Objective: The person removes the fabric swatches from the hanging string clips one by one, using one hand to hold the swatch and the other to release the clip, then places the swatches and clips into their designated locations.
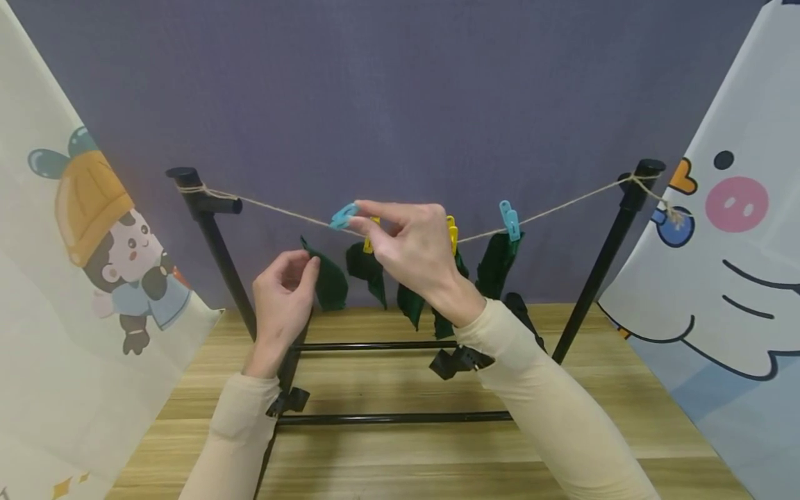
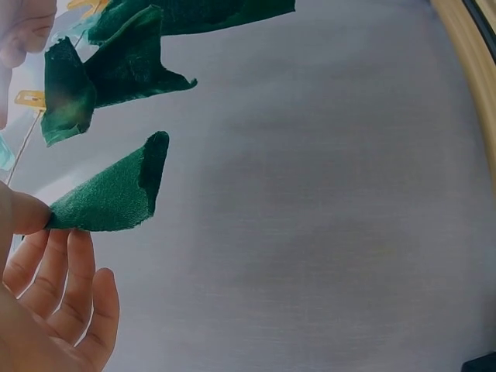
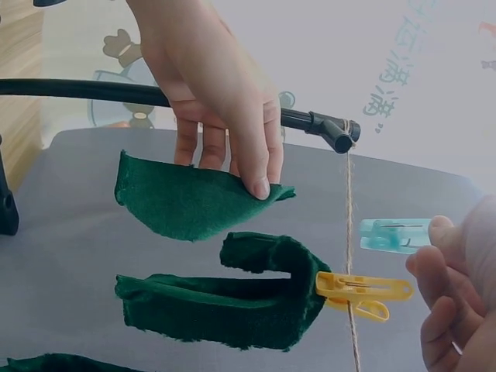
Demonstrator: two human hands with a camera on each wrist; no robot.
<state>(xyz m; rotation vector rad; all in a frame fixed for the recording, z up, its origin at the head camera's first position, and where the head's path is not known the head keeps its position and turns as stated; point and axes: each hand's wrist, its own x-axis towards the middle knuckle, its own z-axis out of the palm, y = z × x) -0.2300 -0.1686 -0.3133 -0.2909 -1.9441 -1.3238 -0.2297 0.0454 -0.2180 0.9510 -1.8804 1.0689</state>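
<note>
My left hand (image 1: 281, 298) pinches the upper corner of a green cloth piece (image 1: 331, 285) between thumb and fingers; the cloth hangs just below the twine line (image 1: 281, 210). In my right hand (image 1: 419, 250) a light blue clothespin (image 1: 344, 216) is pinched between thumb and forefinger. The right wrist view has this clothespin (image 3: 395, 235) right beside the twine, its tip pointing at it. Next to it, a yellow clothespin (image 3: 372, 288) clips a folded green cloth (image 3: 209, 318) to the line. The right hand partly hides the middle of the line in the head view.
Farther right, another yellow clothespin (image 1: 452, 235) and a blue clothespin (image 1: 510, 221) hold more green cloths (image 1: 496, 264). The twine is tied to black posts (image 1: 600, 264) of a frame on a wooden table (image 1: 387, 458). A grey backdrop (image 1: 400, 104) stands behind.
</note>
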